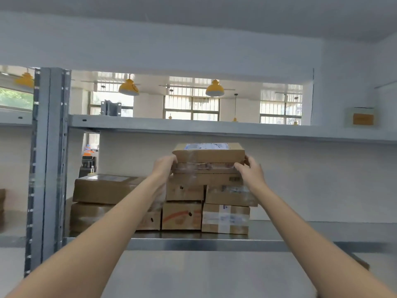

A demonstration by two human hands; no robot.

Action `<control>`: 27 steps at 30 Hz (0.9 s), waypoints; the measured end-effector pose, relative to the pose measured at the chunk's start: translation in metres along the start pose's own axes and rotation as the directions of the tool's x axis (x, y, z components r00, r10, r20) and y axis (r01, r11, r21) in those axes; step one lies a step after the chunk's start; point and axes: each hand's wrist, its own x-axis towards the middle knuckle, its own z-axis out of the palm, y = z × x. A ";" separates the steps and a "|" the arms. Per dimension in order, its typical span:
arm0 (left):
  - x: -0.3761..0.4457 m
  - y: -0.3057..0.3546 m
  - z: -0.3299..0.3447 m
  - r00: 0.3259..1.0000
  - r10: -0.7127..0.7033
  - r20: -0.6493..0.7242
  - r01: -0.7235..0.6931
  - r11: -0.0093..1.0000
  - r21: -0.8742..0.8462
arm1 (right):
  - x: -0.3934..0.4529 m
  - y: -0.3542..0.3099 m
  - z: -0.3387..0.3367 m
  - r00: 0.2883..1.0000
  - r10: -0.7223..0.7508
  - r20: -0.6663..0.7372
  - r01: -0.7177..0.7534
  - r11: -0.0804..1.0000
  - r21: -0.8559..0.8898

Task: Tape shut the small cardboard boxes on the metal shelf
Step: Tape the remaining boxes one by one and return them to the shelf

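Both bare forearms reach far; left hand (163, 166) and right hand (250, 171) clasp opposite ends of the flat brown taped cardboard box (208, 155) topping the stack on the grey metal shelf (193, 244). Likely light, stiff; glossy tape slippery, so end-grip on bare card suits.

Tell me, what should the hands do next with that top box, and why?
Probably lift the top box off the stack and bring it closer. The left hand and right hand grip its two ends, and it sits high on other boxes, awkward for taping.
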 end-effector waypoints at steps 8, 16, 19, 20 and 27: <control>0.081 -0.001 0.056 0.988 0.079 0.132 -0.091 0.992 0.086 | 0.089 0.021 -0.009 0.995 0.024 -0.099 -0.036 0.992 -0.122; 0.137 -0.043 0.086 0.977 0.161 0.136 -0.202 0.901 0.384 | 0.153 0.065 0.002 0.984 0.144 -0.103 -0.164 0.960 -0.228; 0.144 -0.065 0.088 0.969 0.214 0.122 -0.246 0.809 0.534 | 0.154 0.088 0.012 0.986 0.129 -0.106 -0.155 0.940 -0.304; 0.147 -0.068 0.088 0.968 0.219 0.124 -0.250 0.800 0.545 | 0.155 0.092 0.014 0.987 0.113 -0.116 -0.146 0.930 -0.336; 0.149 -0.075 0.089 0.964 0.231 0.135 -0.267 0.833 0.484 | 0.158 0.093 0.015 0.981 0.140 -0.134 -0.185 0.884 -0.430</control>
